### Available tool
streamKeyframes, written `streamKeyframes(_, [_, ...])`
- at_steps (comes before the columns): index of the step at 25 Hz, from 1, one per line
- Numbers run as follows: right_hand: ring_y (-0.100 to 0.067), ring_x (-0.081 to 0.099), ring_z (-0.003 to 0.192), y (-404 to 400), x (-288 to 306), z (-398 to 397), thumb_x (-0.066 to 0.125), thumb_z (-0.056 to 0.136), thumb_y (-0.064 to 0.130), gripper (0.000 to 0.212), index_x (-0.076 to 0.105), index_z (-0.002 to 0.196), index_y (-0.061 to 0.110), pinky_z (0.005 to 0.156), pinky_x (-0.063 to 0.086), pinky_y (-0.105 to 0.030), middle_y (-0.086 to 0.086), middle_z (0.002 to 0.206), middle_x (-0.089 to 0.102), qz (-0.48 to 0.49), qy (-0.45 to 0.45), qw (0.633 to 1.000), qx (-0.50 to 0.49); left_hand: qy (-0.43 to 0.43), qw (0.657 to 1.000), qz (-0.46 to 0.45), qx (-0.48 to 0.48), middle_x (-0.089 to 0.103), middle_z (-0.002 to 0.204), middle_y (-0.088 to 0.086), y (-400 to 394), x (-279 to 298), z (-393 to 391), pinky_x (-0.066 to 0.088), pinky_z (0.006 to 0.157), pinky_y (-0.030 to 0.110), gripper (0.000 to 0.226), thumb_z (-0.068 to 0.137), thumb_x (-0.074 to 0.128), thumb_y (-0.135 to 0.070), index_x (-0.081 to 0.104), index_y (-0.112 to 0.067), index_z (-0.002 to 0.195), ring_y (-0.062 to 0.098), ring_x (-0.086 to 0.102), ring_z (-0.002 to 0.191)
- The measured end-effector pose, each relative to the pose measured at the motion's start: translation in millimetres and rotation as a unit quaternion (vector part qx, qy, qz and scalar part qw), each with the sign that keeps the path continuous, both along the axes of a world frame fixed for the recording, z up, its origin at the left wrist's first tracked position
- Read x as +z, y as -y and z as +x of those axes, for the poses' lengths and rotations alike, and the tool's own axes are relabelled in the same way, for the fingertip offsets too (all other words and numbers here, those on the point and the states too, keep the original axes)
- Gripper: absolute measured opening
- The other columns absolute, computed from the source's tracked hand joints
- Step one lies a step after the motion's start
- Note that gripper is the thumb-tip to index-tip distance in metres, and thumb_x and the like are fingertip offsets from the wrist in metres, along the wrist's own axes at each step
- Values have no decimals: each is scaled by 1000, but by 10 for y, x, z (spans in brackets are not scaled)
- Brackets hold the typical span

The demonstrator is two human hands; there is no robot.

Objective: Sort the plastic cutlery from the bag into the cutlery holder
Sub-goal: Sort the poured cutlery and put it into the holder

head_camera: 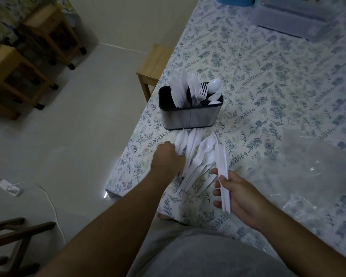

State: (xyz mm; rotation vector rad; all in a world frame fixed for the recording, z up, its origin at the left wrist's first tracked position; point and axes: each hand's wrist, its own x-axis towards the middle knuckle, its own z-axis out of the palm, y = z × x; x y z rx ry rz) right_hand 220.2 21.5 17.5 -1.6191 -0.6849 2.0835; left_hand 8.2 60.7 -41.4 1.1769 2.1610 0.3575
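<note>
Under the left hand (168,158), fingertips hidden among cutlery (196,156).

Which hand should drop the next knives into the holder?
Right. The right hand already grips a bundle of knives; the left hand is busy in the loose pile before the holder.

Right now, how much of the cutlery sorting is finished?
Partly done: the cutlery holder already holds knives, forks and spoons in separate sections. The right hand grips a few knives; the left hand reaches into the loose pile, which remains unsorted.
</note>
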Motion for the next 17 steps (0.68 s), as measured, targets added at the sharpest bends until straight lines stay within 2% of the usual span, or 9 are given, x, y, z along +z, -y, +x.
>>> streamKeyframes(3, [-21,54,73,8,-21,-7,43,107,14,26,65,122,16,61,50,-36,-9,87,53,-5,7,1000,-2,3,1000,-29,-9,64,67,-1,4,26,-69,50,48,24,16,72,72,-25,63,-12,75,14,62,58])
streamKeyframes(5, [-19,47,66,11,-44,-9,43,107,13,26,64,121,16,56,41,-32,-8,86,53,-8,14,1000,-9,-4,999,-40,-17,50,55,-4,15,64,-103,36,43,19,26,70,73,-21,50,-11,61,11,47,46])
streamKeyframes(7, [-15,40,61,0,-39,-3,44,104,9,26,64,120,15,54,33,-30,-7,81,54,-7,29,999,-12,-3,999,-35,-33,40,51,-2,13,82,-134,28,43,18,36,68,76,-20,42,-14,56,12,34,43])
streamKeyframes(10, [-15,35,61,-39,-20,10,45,94,0,34,66,116,14,57,28,-30,-6,75,48,-10,33,999,-25,13,998,-34,-42,41,49,0,8,80,-188,32,45,20,39,67,80,-19,44,-14,54,14,36,42])
streamKeyframes(13, [-16,39,65,-68,-23,-6,46,93,-1,37,69,118,14,59,34,-31,-7,79,47,-8,35,999,-19,31,998,-34,-35,50,51,2,68,41,-280,38,46,22,31,68,83,-19,55,-10,58,15,43,42])
streamKeyframes(15, [-19,49,71,-68,-36,-35,47,100,-1,33,65,122,13,65,45,-35,-11,87,54,-15,-1,999,-29,44,999,-26,-19,54,55,5,144,24,-333,38,46,22,28,68,84,-17,61,-1,64,15,45,44])
streamKeyframes(17, [-21,53,71,-60,-69,-56,45,103,-2,30,58,125,13,67,48,-37,-14,93,60,-19,-22,999,-22,49,999,-19,-14,53,55,5,210,28,-366,36,45,20,28,69,84,-16,62,1,65,15,44,46])
